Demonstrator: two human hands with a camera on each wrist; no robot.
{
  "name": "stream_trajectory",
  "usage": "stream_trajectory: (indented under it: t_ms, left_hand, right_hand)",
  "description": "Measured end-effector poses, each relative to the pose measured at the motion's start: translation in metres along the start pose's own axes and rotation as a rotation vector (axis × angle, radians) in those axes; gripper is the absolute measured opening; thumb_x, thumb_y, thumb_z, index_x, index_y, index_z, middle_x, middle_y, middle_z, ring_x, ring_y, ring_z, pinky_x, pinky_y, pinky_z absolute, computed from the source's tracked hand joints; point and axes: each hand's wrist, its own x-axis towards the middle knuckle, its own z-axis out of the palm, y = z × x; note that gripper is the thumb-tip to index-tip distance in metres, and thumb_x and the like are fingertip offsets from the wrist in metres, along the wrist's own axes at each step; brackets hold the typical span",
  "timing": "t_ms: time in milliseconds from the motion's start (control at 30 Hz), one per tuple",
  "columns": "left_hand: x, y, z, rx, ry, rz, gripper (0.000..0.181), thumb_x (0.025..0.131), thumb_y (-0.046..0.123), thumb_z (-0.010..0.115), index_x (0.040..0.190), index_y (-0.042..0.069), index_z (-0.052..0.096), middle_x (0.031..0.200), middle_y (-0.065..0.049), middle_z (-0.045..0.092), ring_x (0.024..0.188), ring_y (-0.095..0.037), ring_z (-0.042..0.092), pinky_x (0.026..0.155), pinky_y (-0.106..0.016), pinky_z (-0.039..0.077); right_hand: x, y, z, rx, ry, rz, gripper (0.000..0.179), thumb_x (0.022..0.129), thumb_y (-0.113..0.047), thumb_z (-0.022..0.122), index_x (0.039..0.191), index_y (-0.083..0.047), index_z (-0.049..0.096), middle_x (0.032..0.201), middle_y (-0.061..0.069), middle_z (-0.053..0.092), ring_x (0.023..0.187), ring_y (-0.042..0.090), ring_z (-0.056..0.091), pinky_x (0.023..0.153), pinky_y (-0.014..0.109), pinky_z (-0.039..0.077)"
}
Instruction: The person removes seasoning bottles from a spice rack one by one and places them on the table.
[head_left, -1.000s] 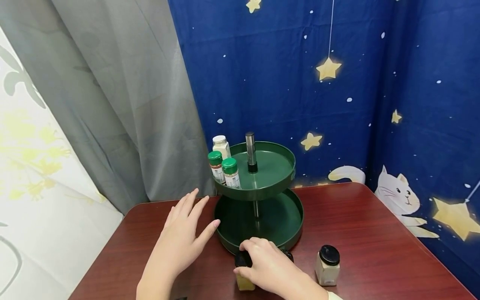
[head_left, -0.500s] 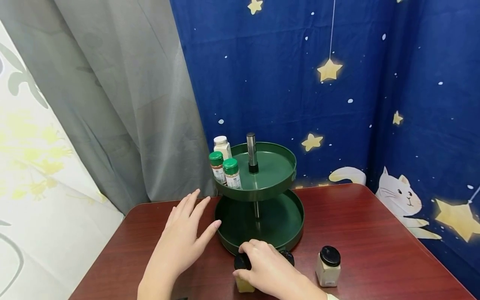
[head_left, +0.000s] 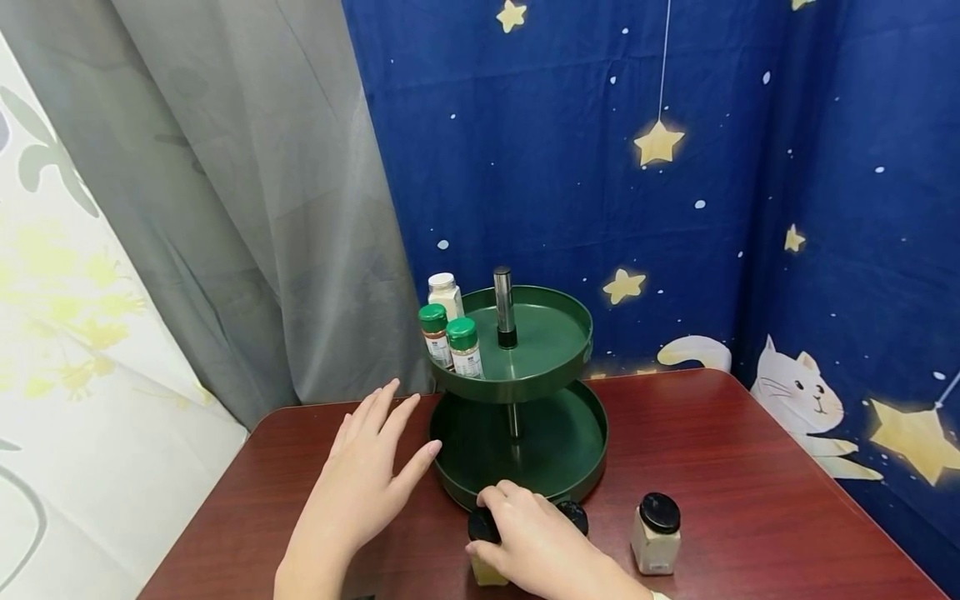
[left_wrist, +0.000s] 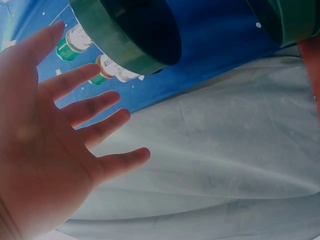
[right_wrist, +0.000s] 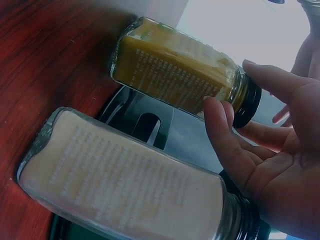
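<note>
right hand [head_left: 536,537] pinching yellow jar [right_wrist: 172,70] by its black lid [right_wrist: 250,102], in front of green rack [head_left: 517,390]. left hand [head_left: 363,487] left of rack, fingers spread apart.

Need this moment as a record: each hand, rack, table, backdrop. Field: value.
left hand: fingers spread, holding nothing, beside the rack
right hand: gripping the yellow jar at its black lid
upper tier: two green-capped bottles, one white-capped bottle
table: pale jar at right; another black-lidded jar, mostly hidden behind right hand in head view
backdrop: gray curtain, blue star-print curtain
</note>
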Motion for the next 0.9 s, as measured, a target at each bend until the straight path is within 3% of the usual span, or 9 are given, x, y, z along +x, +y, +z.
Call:
stream_trajectory:
  t_ms: [900]
  left_hand:
    - [0.0004,-0.0013,0.0031,-0.003,-0.006,-0.002,0.063,0.103,0.049,0.068,0.154,0.014,0.056,0.167,-0.013,0.045,0.155,-0.040,0.041,0.124,-0.074,0.031]
  right_hand:
    - [-0.0009,0.0003,0.0000,-0.005,0.002,-0.003,0.045,0.094,-0.045,0.081,0.124,-0.014,0.071,0.106,-0.004,0.068,0.086,0.001,0.060,0.079,0.028,0.061]
